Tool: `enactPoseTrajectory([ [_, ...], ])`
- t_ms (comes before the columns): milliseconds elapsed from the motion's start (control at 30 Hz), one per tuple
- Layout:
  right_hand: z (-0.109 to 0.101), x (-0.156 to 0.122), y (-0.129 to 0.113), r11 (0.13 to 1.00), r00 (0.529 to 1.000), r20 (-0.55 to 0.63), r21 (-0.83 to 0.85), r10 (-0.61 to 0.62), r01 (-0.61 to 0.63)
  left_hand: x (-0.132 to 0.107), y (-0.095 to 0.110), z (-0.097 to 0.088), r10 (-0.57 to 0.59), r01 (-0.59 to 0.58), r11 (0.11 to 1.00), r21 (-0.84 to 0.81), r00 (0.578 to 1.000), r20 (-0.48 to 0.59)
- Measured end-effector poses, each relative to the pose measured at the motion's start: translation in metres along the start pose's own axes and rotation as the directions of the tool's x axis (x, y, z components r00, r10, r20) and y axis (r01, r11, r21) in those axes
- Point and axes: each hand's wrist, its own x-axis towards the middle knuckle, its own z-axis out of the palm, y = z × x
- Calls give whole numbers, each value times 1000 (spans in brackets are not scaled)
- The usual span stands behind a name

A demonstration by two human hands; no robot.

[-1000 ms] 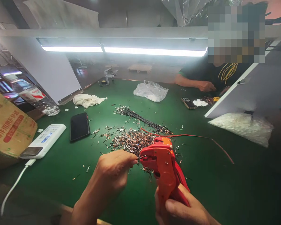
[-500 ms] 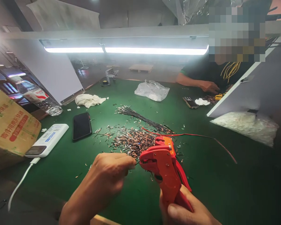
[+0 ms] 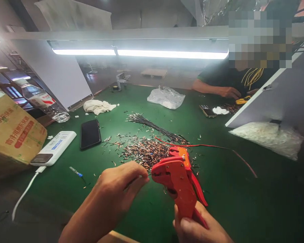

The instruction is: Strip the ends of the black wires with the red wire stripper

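Observation:
My right hand (image 3: 197, 227) grips the handles of a red wire stripper (image 3: 178, 180), held upright with its jaws pointing left. My left hand (image 3: 116, 192) is closed in a pinch just left of the jaws, and what it pinches is too small to make out. Behind the tool lies a heap of coppery stripped wire bits (image 3: 145, 152) on the green mat (image 3: 238, 192). A bundle of thin black wires (image 3: 152, 126) lies beyond the heap. A red wire (image 3: 218, 146) runs to the right from it.
A black phone (image 3: 90, 133), a white power bank (image 3: 54, 148) with its cable, a cardboard box (image 3: 11, 130) and a plastic bottle (image 3: 42, 101) are at the left. A white cloth (image 3: 98, 106) and plastic bags (image 3: 166, 97) lie farther back. Another person's hands (image 3: 228, 91) work at the far right.
My left hand has drawn a little away from the stripper's jaws, with its fingers slightly loosened. The view has shifted, and a small blue-tipped piece now shows on the mat at the left.

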Motion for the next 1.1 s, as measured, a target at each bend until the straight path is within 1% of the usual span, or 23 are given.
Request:
enactPoseTrajectory([
  [100, -5, 10, 2, 994, 984, 157, 84, -81, 68, 1, -1, 1, -15, 15, 1000, 7, 999, -50],
  [133, -7, 11, 2, 991, 977, 185, 100, -110, 92, 2, -3, 2, -17, 18, 1000, 18, 997, -73],
  [200, -12, 8, -2, 984, 976, 181, 147, -123, 97, 2, -8, 7, -4, 11, 998, 63, 994, -113],
  [267, -19, 1, -12, 979, 989, 102, 183, -108, 87, 1, -14, 16, 14, 7, 992, 125, 986, -168],
  [300, -24, -3, -18, 981, 995, 30, 171, -100, 94, 1, -18, 23, 13, 19, 987, 158, 980, -201],
  [333, -30, -7, -25, 987, 989, -74, 87, -130, 137, 0, -21, 30, 4, 37, 983, 179, 974, -227],
  [367, -37, -11, -33, 980, 957, -216, -90, -194, 179, -1, -24, 37, -9, 58, 980, 192, 968, -250],
  [400, -45, -13, -41, 939, 895, -378, -326, -236, 110, -1, -27, 44, -25, 80, 976, 201, 964, -263],
  [433, -54, -15, -47, 844, 798, -526, -535, -295, -41, 0, -30, 50, -43, 102, 973, 208, 961, -272],
  [467, -63, -16, -53, 721, 677, -651, -645, -344, -254, 0, -31, 56, -61, 124, 969, 214, 958, -280],
  [500, -72, -15, -58, 593, 556, -747, -646, -364, -480, 1, -32, 61, -81, 146, 965, 217, 956, -284],
  [533, -80, -15, -61, 466, 473, -799, -601, -371, -649, 3, -32, 66, -104, 170, 961, 216, 953, -285],
  [567, -87, -14, -62, 359, 415, -825, -547, -382, -756, 4, -30, 71, -131, 195, 957, 213, 950, -283],
  [600, -93, -12, -62, 260, 395, -831, -512, -392, -819, 5, -28, 77, -161, 223, 952, 209, 948, -275],
  [633, -97, -11, -60, 166, 394, -823, -492, -408, -855, 6, -23, 83, -196, 252, 946, 206, 946, -258],
  [733, -102, -7, -51, -63, 454, -761, -483, -463, -873, 7, -4, 102, -313, 337, 917, 213, 939, -140],
  [833, -98, -1, -42, -183, 520, -673, -507, -526, -842, 8, 20, 121, -404, 380, 889, 255, 914, 46],
  [867, -94, 1, -39, -203, 538, -631, -525, -559, -826, 9, 27, 126, -448, 398, 872, 285, 883, 140],
  [900, -88, 4, -38, -218, 555, -578, -549, -598, -807, 11, 32, 129, -565, 445, 811, 379, 764, 311],
  [967, -73, 9, -36, -212, 558, -493, -592, -667, -777, 16, 37, 132, -616, 454, 780, 430, 678, 402],
  [1000, -64, 10, -35, -173, 553, -479, -629, -682, -758, 19, 37, 132, -629, 453, 771, 447, 651, 425],
  [1033, -54, 12, -34, -147, 607, -475, -698, -637, -701, 22, 37, 131, -625, 449, 774, 446, 652, 429],
  [1100, -39, 12, -32, -33, 726, -536, -794, -430, -606, 26, 34, 130, -620, 441, 779, 446, 647, 444],
])
